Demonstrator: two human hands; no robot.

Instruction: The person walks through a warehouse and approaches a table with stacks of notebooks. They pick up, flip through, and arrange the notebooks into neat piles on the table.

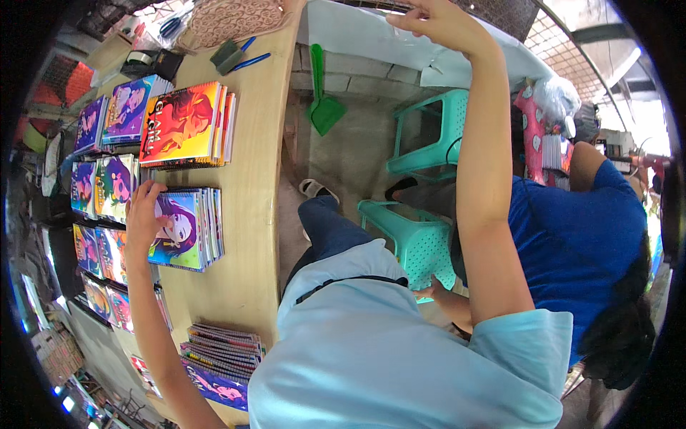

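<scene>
My left hand (146, 214) is at the left edge of a stack of spiral notebooks (187, 239) on the table. The top cover shows a drawn figure with purple hair, on blue and green. The thumb lies on that cover and the other fingers curl at the spiral edge, gripping the stack's side. My right hand (432, 20) is raised at the top of the view, fingers stretched out and apart, with nothing in it. Just beyond the left hand's stack sits another pile with an orange and red cover (182, 123).
More notebook piles (116, 187) line the table's left side; another pile (221, 350) lies nearer me. Blue pens (251, 61) lie at the far end of the table (246, 286). On the right are green stools (421, 247), a green dustpan (326, 113) and a person in blue (572, 243).
</scene>
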